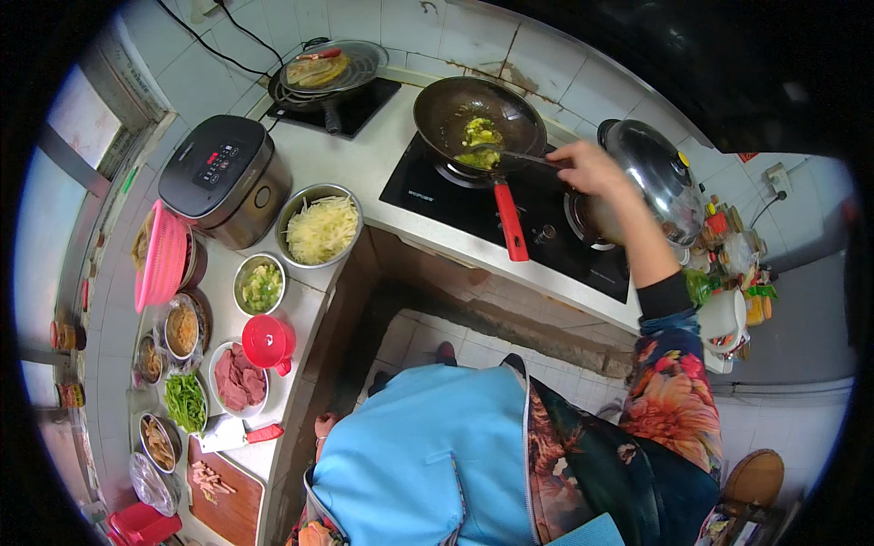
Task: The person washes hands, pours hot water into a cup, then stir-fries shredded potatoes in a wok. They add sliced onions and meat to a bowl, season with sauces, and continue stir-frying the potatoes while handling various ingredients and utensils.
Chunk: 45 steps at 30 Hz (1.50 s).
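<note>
My right hand (588, 166) grips the handle of a metal spatula or ladle (522, 157), whose head is down in a dark wok (437, 123). Chopped green-and-yellow food, perhaps scallions, (481, 136) lies in the wok around the utensil's head. The wok sits on the left burner of a black gas hob (423, 181), its red handle (509, 222) pointing towards me. Low beside my body, near the left counter's edge, only a small part of my left hand (326, 424) shows; its fingers are mostly hidden.
A lidded steel pot (649, 170) stands on the right. The left counter holds a rice cooker (218, 177), shredded potato (321, 231) in a steel bowl, a red cup (268, 341), a plate of meat (239, 379), a cleaver (225, 434) and a cutting board (239, 505).
</note>
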Tool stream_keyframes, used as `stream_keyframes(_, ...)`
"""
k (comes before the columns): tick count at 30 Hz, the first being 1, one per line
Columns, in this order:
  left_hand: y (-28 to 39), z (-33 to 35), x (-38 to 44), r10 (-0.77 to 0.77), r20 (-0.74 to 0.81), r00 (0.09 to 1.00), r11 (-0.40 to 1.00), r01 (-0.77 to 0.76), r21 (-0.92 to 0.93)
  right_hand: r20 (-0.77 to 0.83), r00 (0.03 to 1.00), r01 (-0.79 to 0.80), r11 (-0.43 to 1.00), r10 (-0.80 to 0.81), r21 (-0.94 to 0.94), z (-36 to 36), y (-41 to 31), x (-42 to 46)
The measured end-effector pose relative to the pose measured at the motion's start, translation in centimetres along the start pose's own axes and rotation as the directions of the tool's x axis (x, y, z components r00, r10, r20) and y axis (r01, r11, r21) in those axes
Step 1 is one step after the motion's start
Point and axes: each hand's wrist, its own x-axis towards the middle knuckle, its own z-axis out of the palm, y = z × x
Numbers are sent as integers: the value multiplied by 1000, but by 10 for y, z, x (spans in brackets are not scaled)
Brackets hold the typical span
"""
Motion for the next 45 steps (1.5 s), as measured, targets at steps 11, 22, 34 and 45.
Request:
stream_keyframes(11,-14,-16,-4,-190,76,979,977,180,118,-34,995,-100,993,98,-66,3,11,47)
stream_keyframes(22,-18,-22,-3,-222,79,972,969,210,131,-196,974,-131,989,116,-67,60,26,61)
stream_keyframes(34,1,-8,45,-187,151,971,974,162,159,-14,993,-114,964,114,-238,-26,4,25)
stream_keyframes(45,60,10,-15,-33,126,992,989,13,150,155,987,39,998,-31,-49,-19,-4,41)
